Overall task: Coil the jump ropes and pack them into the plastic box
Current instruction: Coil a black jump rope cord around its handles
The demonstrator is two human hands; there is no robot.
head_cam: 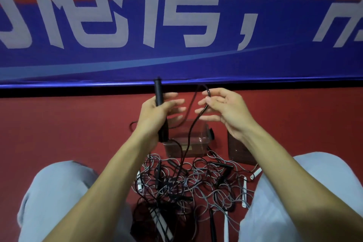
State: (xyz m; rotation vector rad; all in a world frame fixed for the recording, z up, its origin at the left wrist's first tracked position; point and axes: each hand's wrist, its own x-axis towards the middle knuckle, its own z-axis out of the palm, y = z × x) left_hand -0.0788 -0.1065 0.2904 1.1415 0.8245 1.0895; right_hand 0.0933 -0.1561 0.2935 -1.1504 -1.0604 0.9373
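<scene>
The tangle of jump ropes (186, 182) lies on the floor (59, 124) between the knees (49, 192). At its 12 o'clock sits the plastic box (188, 144), with a flat panel (239, 151) at the box's 3 o'clock. Above the box, the left hand (155, 112) grips a handle (157, 88) at 10 o'clock, and the right hand (222, 110) pinches the cord (196, 119) at 2 o'clock. A banner (117, 61) stands behind.

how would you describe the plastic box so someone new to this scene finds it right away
Below the big blue banner, on the red floor, a tangled heap of black and grey jump ropes lies in the foreground. Just beyond it sits the clear rectangular plastic box, the only see-through container, left of a dark brown flat panel.
</scene>
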